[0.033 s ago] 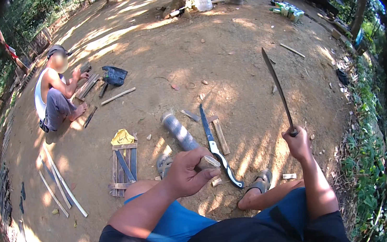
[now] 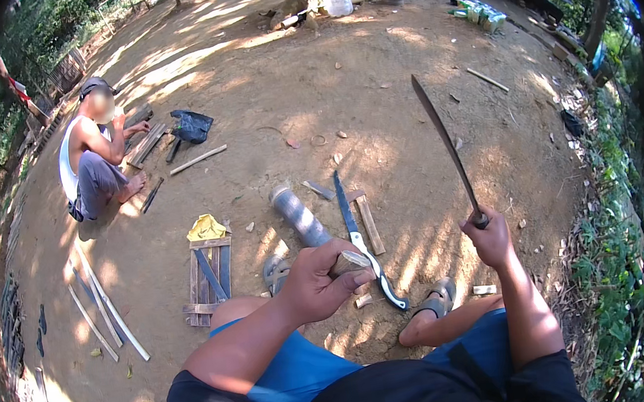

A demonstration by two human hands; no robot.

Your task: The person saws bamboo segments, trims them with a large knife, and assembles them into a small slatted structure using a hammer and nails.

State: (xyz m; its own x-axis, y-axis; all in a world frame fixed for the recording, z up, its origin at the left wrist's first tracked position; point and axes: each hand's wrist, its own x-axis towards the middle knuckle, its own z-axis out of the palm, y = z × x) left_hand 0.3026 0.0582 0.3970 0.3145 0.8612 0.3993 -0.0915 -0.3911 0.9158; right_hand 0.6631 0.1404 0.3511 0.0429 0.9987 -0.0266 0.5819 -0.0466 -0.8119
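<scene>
My right hand (image 2: 491, 240) is closed round the handle of a machete (image 2: 446, 140), whose long dark blade points up and away, leaning left. In front of my lap, my left hand (image 2: 318, 283) grips a piece of wood (image 2: 353, 260) with a pale cut end; my fingers hide most of it. Just beyond that hand lies a thick grey log (image 2: 296, 215); whether it touches the held piece I cannot tell. Beside it on the ground rests a hand saw (image 2: 348, 212) with a white and black curved handle.
A small slatted wooden frame (image 2: 192, 289) lies left, a yellow cloth (image 2: 207, 227) at its top. Pale strips (image 2: 109, 307) lie farther left. A person (image 2: 95, 152) squats by wood pieces (image 2: 145, 146) and a black bag (image 2: 191, 126). Plants (image 2: 607, 262) edge the right side.
The machete has swung a little to the left, along with my right hand. My left hand keeps its grip on the wood. The squatting person's hand has risen toward the head.
</scene>
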